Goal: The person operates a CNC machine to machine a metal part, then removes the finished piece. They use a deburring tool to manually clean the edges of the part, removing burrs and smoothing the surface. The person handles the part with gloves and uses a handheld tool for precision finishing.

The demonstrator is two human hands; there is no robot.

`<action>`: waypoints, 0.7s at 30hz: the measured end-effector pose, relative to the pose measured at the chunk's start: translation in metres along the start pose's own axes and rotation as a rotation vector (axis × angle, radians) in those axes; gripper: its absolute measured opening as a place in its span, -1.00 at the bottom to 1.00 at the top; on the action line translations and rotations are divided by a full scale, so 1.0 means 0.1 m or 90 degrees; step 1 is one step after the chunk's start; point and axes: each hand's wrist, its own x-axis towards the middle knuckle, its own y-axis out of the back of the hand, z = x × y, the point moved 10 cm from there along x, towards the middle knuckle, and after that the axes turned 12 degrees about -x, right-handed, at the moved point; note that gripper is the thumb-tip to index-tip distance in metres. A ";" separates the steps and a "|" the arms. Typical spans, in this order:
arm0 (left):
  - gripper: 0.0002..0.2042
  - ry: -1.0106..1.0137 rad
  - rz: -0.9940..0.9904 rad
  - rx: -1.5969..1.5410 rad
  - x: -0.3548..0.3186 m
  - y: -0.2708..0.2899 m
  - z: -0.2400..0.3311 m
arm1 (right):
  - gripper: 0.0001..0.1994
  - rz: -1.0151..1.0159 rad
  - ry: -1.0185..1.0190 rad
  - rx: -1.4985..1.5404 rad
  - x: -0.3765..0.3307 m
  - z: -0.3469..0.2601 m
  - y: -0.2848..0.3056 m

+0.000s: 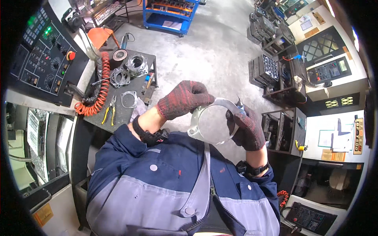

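My left hand [186, 100], in a dark red and black knit glove, grips the upper left of a flat metal ring [195, 122] with a holed ear on its rim. The ring is raised in front of my chest, its big round opening facing me. My right hand [248, 128], gloved alike, is closed at the ring's right side around a small pen-like tool [240, 105] with a blue part and a thin dark tip pointing up. Glove fingers hide most of the tool. Whether its other end touches the ring I cannot tell.
A dark bench [123, 115] at left bears stacked metal rings [136, 65], a single ring [128, 99], yellow-handled pliers [112, 106], an angle grinder [120, 53] and a coiled red hose [104, 86]. Machine controls [47, 59] stand far left. Racks with metal parts [269, 67] line the right.
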 end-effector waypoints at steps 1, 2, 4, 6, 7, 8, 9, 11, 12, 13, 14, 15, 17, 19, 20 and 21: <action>-0.75 -0.009 0.000 -0.009 0.03 -0.01 0.03 | -0.55 0.001 0.005 -0.007 0.01 -0.03 0.05; -0.75 -0.024 -0.003 -0.026 0.05 -0.03 0.06 | -0.55 0.003 0.004 -0.016 0.01 -0.03 0.09; -0.74 -0.072 -0.015 -0.026 0.09 -0.06 0.14 | -0.53 -0.004 0.001 -0.024 0.03 -0.04 0.18; -0.71 -0.068 -0.030 -0.088 0.14 -0.09 0.13 | -0.51 -0.003 0.009 -0.003 0.06 -0.03 0.27; -0.70 -0.069 -0.034 -0.120 0.17 -0.09 0.13 | -0.50 -0.016 0.021 0.020 0.08 -0.03 0.30; -0.70 -0.087 -0.070 -0.155 0.17 -0.14 0.15 | -0.51 0.001 0.043 0.023 0.12 -0.03 0.35; -0.69 -0.105 -0.104 -0.189 0.17 -0.19 0.18 | -0.52 0.012 0.068 0.035 0.18 -0.02 0.38; -0.67 -0.138 -0.174 -0.254 0.13 -0.26 0.26 | -0.57 0.026 0.069 0.165 0.18 0.07 0.44; -0.68 -0.007 -0.200 -0.318 0.12 -0.29 0.12 | -0.61 0.029 0.046 0.282 0.16 0.16 0.45; -0.67 -0.006 -0.252 -0.281 0.07 -0.37 0.14 | -0.65 0.034 0.022 0.400 0.14 0.24 0.45; -0.65 0.008 -0.284 -0.235 0.02 -0.43 0.14 | -0.61 -0.047 0.044 0.432 0.15 0.19 0.35; -0.63 0.046 -0.306 -0.180 -0.02 -0.49 0.09 | -0.61 -0.065 0.050 0.469 0.16 0.20 0.32; -0.33 0.013 -0.345 -0.154 -0.13 -0.53 0.18 | -0.61 -0.102 0.063 0.542 0.20 0.18 0.26; -0.20 -0.041 -0.280 -0.102 -0.13 -0.49 0.25 | -0.63 -0.120 0.055 0.553 0.23 0.19 0.20; -0.18 -0.037 -0.273 -0.106 -0.15 -0.48 0.24 | -0.63 -0.113 0.041 0.554 0.24 0.21 0.18; -0.16 -0.038 -0.269 -0.116 -0.17 -0.48 0.25 | -0.64 -0.106 0.026 0.555 0.25 0.24 0.16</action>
